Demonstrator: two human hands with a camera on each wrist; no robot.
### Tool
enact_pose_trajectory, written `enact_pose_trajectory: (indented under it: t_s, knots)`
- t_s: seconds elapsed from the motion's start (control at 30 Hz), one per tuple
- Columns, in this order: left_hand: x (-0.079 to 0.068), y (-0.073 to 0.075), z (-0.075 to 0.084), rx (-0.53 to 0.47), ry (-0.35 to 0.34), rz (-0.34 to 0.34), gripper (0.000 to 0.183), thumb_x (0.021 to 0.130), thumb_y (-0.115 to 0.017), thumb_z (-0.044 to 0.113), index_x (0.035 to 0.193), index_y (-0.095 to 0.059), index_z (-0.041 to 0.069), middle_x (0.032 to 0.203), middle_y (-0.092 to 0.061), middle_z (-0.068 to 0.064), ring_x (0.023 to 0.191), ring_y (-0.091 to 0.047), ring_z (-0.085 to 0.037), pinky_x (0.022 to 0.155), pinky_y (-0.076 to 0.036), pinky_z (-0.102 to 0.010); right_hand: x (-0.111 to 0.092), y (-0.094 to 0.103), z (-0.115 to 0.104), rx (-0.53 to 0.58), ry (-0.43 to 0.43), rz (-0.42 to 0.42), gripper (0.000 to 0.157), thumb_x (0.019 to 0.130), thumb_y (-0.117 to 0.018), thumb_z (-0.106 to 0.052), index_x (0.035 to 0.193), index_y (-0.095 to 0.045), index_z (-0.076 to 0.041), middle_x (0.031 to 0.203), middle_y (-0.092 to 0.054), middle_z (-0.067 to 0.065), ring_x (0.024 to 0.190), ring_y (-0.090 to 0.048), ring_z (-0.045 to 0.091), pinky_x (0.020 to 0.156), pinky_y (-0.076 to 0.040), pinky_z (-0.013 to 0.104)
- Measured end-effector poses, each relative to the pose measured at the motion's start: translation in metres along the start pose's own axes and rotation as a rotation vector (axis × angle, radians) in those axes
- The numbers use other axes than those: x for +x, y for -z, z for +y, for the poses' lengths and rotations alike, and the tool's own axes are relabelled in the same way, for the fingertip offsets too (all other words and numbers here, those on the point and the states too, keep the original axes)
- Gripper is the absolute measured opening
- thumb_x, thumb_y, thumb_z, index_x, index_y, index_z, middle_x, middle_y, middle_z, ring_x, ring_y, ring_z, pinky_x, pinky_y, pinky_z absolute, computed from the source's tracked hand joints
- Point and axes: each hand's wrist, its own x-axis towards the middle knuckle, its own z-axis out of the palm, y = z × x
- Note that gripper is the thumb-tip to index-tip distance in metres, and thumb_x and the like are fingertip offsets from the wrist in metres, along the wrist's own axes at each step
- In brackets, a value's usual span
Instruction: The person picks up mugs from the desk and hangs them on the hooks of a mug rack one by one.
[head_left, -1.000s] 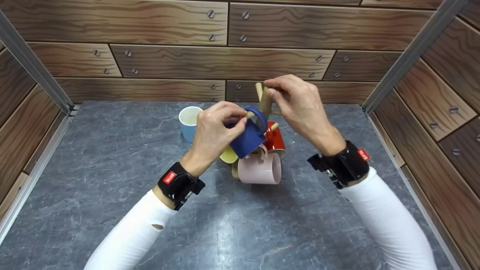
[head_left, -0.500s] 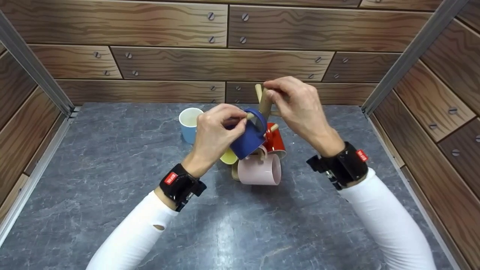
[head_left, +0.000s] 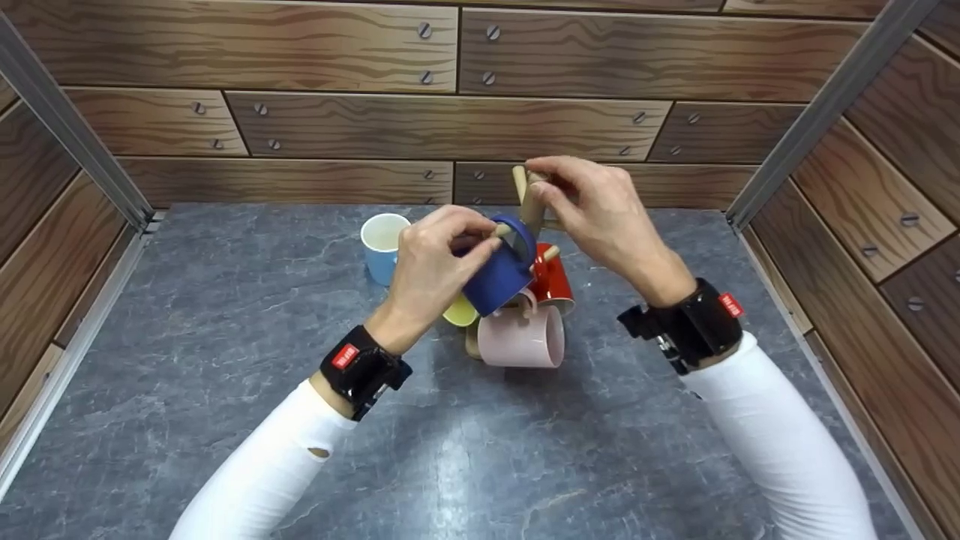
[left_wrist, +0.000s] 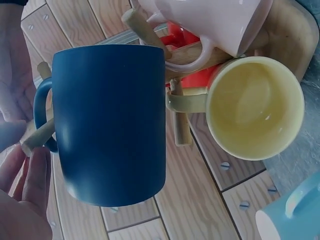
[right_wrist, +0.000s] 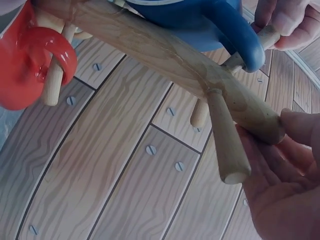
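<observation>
A wooden mug tree stands on the table with mugs hanging from its pegs. My right hand holds the top end of its post between thumb and fingers. My left hand pinches the tip of the peg that passes through the handle of a dark blue mug. That mug hangs tilted beside my left fingers. Lower down hang a pink mug on its side, a red mug and a yellow mug. In the head view, the blue mug and left hand hide part of the yellow one.
A light blue mug stands upright on the grey marbled table, left of the tree and partly behind the left hand. Wood-patterned walls close off the back and both sides, with metal rails at the corners.
</observation>
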Motion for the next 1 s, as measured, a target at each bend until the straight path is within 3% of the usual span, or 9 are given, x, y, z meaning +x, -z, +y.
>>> enact_pose_trajectory:
  t_s: [0.2,0.53,1.0]
  knots:
    - [0.002,-0.002,-0.002,0.050,-0.049,0.020,0.009,0.087,-0.083,0.005,0.095,-0.081,0.002,0.094,-0.076,-0.006,0.091,-0.073,-0.019,0.083,-0.059,-0.025,0.000,-0.001,0.002,-0.032,-0.017,0.051,0.025,0.100,-0.071,-0.017,0.121,-0.076,-0.005,0.102,-0.078,0.007,0.077,-0.068,0.013,0.068,-0.051,0.026]
    - [0.007,0.005,-0.010,0.063,-0.067,0.061,0.006,0.086,-0.082,0.002,0.092,-0.082,0.001,0.094,-0.078,-0.008,0.089,-0.075,-0.019,0.084,-0.058,-0.023,0.000,-0.003,-0.001,-0.047,-0.024,0.088,0.024,0.097,-0.075,-0.019,0.116,-0.078,-0.004,0.105,-0.079,0.009,0.080,-0.074,0.016,0.068,-0.058,0.031]
    - [0.024,0.011,-0.023,0.101,0.018,0.061,0.005,0.087,-0.083,0.004,0.091,-0.083,0.005,0.094,-0.079,-0.004,0.091,-0.076,-0.018,0.083,-0.059,-0.025,0.001,-0.006,-0.006,-0.060,-0.055,0.114,0.028,0.091,-0.082,-0.026,0.110,-0.080,-0.007,0.098,-0.079,0.003,0.082,-0.074,0.015,0.072,-0.059,0.036]
